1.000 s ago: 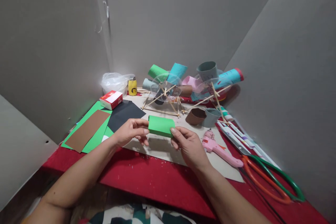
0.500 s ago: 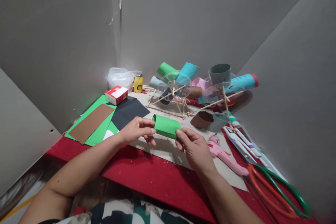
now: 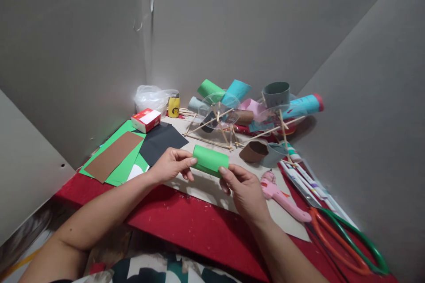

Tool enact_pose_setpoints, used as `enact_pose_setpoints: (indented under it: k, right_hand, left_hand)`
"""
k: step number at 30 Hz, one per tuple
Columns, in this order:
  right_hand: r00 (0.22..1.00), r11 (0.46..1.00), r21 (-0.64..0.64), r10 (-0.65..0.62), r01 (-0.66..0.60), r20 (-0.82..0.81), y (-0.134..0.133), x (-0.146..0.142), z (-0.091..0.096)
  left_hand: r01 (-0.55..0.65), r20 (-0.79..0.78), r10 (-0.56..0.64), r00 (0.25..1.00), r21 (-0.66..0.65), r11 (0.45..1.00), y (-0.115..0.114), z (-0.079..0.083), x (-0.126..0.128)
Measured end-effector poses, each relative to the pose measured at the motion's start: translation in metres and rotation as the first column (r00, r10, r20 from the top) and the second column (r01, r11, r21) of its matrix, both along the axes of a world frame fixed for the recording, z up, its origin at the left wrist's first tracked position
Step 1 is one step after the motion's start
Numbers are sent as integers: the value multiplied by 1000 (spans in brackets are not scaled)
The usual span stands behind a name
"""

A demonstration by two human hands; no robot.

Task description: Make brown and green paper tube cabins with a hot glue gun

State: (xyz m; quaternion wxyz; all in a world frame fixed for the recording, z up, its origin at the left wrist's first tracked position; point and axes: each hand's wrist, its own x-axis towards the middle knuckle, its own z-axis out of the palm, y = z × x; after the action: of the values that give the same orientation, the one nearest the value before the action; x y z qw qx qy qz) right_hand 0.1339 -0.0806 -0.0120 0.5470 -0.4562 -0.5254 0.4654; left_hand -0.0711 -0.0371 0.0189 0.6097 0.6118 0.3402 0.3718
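Observation:
A short green paper tube [image 3: 210, 159] lies nearly level between my two hands, held above the grey board [image 3: 212, 194]. My left hand [image 3: 175, 163] pinches its left end between thumb and fingers. At the other end my right hand [image 3: 242, 188] grips it, thumb on the near side. A seam runs along the tube's lower side. Beyond it stands a stick frame with clear plastic discs [image 3: 219, 108], with green, blue, grey, black and brown tubes around them. A brown tube [image 3: 254, 152] and a grey tube [image 3: 274, 154] rest on the board.
A pink glue gun [image 3: 283, 201] and large scissors with orange and green handles [image 3: 348, 239] lie to the right, near several markers [image 3: 308, 181]. Green sheets [image 3: 116, 141], a brown strip [image 3: 114, 157], black paper [image 3: 164, 141] and a red box [image 3: 146, 120] are left. Grey walls surround the table.
The green tube has rolled slightly in my fingers, so its seam shows and its open left end has turned out of sight. Both hands keep their hold.

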Motion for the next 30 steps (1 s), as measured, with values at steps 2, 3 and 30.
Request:
enact_pose_setpoints:
  k: [2, 3, 30]
  right_hand:
    - [1000, 1000, 7, -13, 13, 20, -2, -1, 3]
    - [999, 999, 19, -26, 26, 38, -2, -1, 5]
    - [989, 989, 98, -116, 107, 94, -3, -5, 9]
  left_hand:
    - [-7, 8, 7, 1000, -7, 1000, -1, 1, 1]
    - [-7, 13, 7, 1000, -14, 1000, -2, 1, 2]
    - [50, 54, -45, 998, -103, 993, 4, -10, 3]
